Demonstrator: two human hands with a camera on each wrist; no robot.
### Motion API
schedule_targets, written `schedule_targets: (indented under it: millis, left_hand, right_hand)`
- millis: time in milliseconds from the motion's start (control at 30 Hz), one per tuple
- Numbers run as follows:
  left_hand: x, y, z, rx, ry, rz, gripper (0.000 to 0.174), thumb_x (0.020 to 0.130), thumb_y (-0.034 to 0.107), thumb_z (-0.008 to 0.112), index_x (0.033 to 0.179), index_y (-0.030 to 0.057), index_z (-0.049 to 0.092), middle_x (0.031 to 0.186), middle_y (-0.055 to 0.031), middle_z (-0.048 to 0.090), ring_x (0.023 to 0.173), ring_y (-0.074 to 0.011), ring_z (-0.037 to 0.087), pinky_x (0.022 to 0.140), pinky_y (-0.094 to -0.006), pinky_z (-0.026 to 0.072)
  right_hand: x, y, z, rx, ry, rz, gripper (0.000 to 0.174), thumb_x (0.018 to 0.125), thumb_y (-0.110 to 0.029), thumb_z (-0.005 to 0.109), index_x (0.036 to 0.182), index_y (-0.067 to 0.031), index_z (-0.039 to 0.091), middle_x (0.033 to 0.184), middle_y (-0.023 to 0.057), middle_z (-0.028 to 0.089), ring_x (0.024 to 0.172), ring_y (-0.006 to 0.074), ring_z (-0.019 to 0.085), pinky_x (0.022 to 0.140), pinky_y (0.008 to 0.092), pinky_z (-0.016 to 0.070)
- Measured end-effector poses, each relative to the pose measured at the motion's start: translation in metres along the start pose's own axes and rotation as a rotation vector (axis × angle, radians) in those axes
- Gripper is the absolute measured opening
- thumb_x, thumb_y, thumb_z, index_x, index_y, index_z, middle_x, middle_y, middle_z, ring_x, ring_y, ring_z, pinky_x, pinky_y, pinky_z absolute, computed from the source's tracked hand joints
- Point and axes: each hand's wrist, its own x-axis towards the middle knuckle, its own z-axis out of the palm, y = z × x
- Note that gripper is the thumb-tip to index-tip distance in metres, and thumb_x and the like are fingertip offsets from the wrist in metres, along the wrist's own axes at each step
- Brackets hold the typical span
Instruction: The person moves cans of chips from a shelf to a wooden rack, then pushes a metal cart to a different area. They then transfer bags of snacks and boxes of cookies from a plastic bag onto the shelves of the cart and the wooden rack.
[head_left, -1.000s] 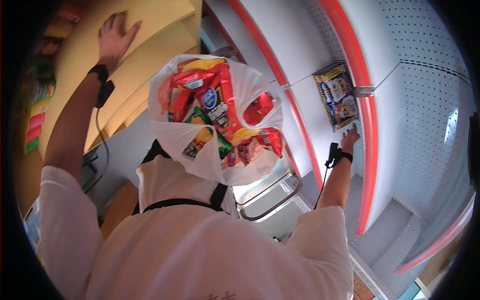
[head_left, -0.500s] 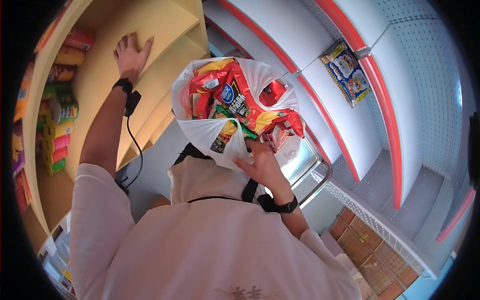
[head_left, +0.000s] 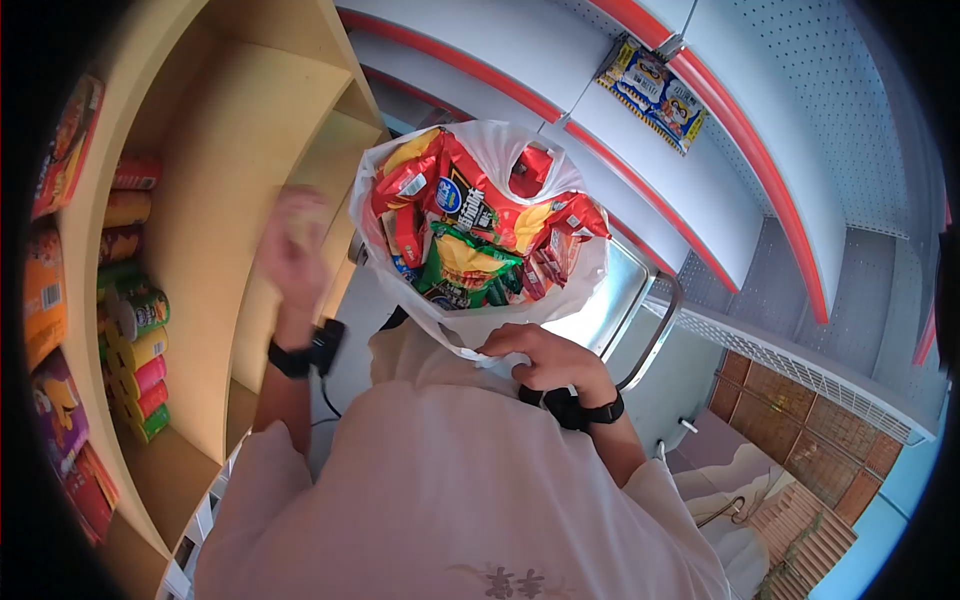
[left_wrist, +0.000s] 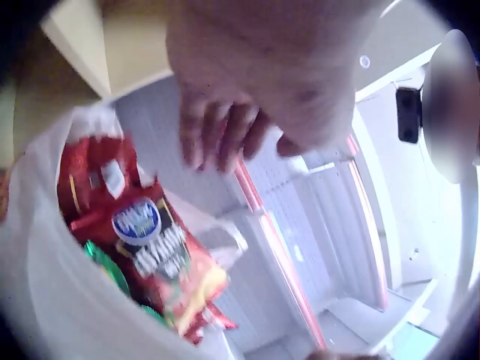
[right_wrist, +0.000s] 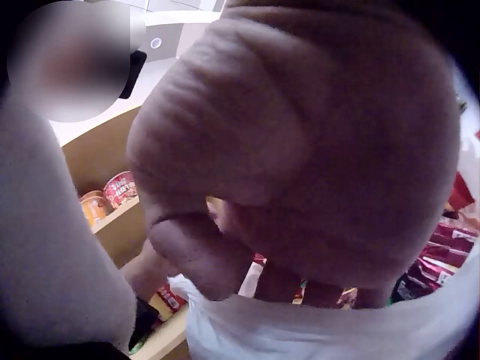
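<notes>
A white plastic bag [head_left: 500,318] stands wide in front of the body, full of snack packets. On top lie a red snack packet [head_left: 490,205] with a blue round logo and a green chip packet [head_left: 462,262]. My right hand [head_left: 555,362] grips the bag's near rim with curled fingers; the right wrist view shows the fingers over the white plastic [right_wrist: 240,330]. Blurred in the head view, my left hand [head_left: 295,250] hangs between the wooden shelf and the bag. Its fingers [left_wrist: 225,135] are loosely bent and hold nothing in the left wrist view.
A wooden shelf [head_left: 275,120] rises on the left, with stacked snack cans [head_left: 140,360] in it. White shelving [head_left: 480,45] with red edges stands ahead and right, bearing blue-and-yellow packets [head_left: 655,95]. A metal-framed stool [head_left: 655,335] is beneath the bag.
My left hand has left the wooden shelf board and come down towards the bag. My right hand moved from beside the blue-and-yellow packets to the bag, then took hold of its near rim.
</notes>
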Motion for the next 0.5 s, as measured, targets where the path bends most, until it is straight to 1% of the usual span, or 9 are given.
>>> schedule_targets:
  millis: [33, 67, 133, 233, 267, 333, 367, 433, 500]
  left_hand:
    - [-0.01, 0.025, 0.022, 0.042, -0.274, -0.061, 0.009, 0.086, 0.002, 0.055, 0.095, 0.0008, 0.058, 0.092, -0.0067, 0.06, 0.089, -0.0156, 0.057, 0.078, -0.0303, 0.0444]
    - [-0.011, 0.05, 0.04, 0.039, -0.582, -0.385, 0.014, 0.085, 0.003, 0.057, 0.099, 0.0016, 0.059, 0.093, -0.008, 0.06, 0.091, -0.0183, 0.058, 0.078, -0.0324, 0.0452]
    - [-0.04, 0.021, 0.066, 0.1, -0.835, -0.31, 0.027, 0.081, 0.015, 0.064, 0.101, -0.0016, 0.057, 0.099, -0.0163, 0.059, 0.089, -0.0307, 0.059, 0.081, -0.0363, 0.0464]
    - [-0.069, 0.016, 0.058, 0.638, -1.148, -0.274, 0.047, 0.075, 0.033, 0.068, 0.102, -0.0036, 0.057, 0.104, -0.0184, 0.059, 0.095, -0.0344, 0.057, 0.084, -0.0395, 0.0462]
    - [-0.07, 0.019, 0.055, 0.639, -1.152, -0.264, 0.047, 0.075, 0.033, 0.068, 0.102, -0.0036, 0.057, 0.104, -0.0184, 0.059, 0.095, -0.0344, 0.057, 0.084, -0.0395, 0.0462]
    - [-0.072, 0.024, 0.049, 0.779, -1.668, -0.456, 0.064, 0.069, 0.047, 0.07, 0.108, -0.0026, 0.059, 0.103, -0.0198, 0.06, 0.103, -0.0363, 0.055, 0.086, -0.0427, 0.0454]
    - [-0.079, 0.022, 0.044, 0.791, -1.663, -0.455, 0.064, 0.069, 0.047, 0.07, 0.108, -0.0026, 0.059, 0.103, -0.0198, 0.06, 0.103, -0.0363, 0.055, 0.086, -0.0427, 0.0454]
    - [-0.093, 0.017, 0.037, 0.872, -1.641, -0.301, 0.065, 0.067, 0.054, 0.068, 0.107, 0.0036, 0.064, 0.106, -0.0164, 0.061, 0.102, -0.0332, 0.056, 0.087, -0.044, 0.0439]
    - [-0.099, 0.02, 0.033, 0.862, -1.638, -0.326, 0.063, 0.066, 0.055, 0.068, 0.105, 0.0058, 0.065, 0.104, -0.0151, 0.062, 0.102, -0.0331, 0.056, 0.087, -0.0446, 0.0433]
  right_hand:
    - [0.001, -0.004, 0.004, 0.005, 0.002, 0.004, 0.05, 0.058, 0.005, 0.047, 0.107, 0.0031, 0.06, 0.104, 0.0192, 0.06, 0.102, 0.035, 0.054, 0.088, 0.0381, 0.0444]
    - [0.003, -0.009, 0.007, 0.016, -0.017, -0.014, 0.049, 0.06, 0.005, 0.048, 0.107, 0.0024, 0.061, 0.104, 0.0176, 0.061, 0.101, 0.0334, 0.055, 0.089, 0.0378, 0.0446]
    - [0.009, -0.022, 0.015, -0.01, -0.019, -0.027, 0.036, 0.069, 0.001, 0.055, 0.104, 0.0007, 0.063, 0.101, 0.0146, 0.063, 0.099, 0.0303, 0.057, 0.088, 0.0362, 0.0458]
    - [0.011, -0.03, 0.021, -0.204, -0.034, 0.028, 0.025, 0.078, -0.006, 0.06, 0.102, 0.0, 0.064, 0.1, 0.0145, 0.064, 0.097, 0.0295, 0.058, 0.086, 0.0354, 0.046]
    - [0.009, -0.028, 0.02, -0.205, -0.025, 0.025, 0.025, 0.078, -0.006, 0.06, 0.102, 0.0, 0.064, 0.1, 0.0145, 0.064, 0.097, 0.0295, 0.058, 0.086, 0.0354, 0.046]
    - [0.007, -0.014, 0.01, -0.041, 0.206, 0.038, 0.023, 0.085, -0.015, 0.061, 0.101, 0.001, 0.064, 0.097, 0.0142, 0.065, 0.095, 0.0278, 0.06, 0.084, 0.034, 0.046]
    - [0.008, -0.006, 0.007, -0.086, 0.419, -0.033, 0.026, 0.086, -0.021, 0.061, 0.094, 0.0038, 0.064, 0.086, 0.0178, 0.063, 0.083, 0.0312, 0.061, 0.074, 0.0376, 0.0475]
    - [0.011, -0.004, -0.007, -0.136, 0.645, 0.201, 0.025, 0.085, -0.02, 0.061, 0.091, 0.0047, 0.063, 0.084, 0.0208, 0.063, 0.081, 0.0343, 0.061, 0.071, 0.0405, 0.0478]
    - [0.017, 0.016, -0.019, -0.225, 0.61, 0.236, 0.027, 0.085, -0.021, 0.062, 0.09, 0.0051, 0.061, 0.084, 0.0222, 0.062, 0.081, 0.0363, 0.061, 0.071, 0.0421, 0.0477]
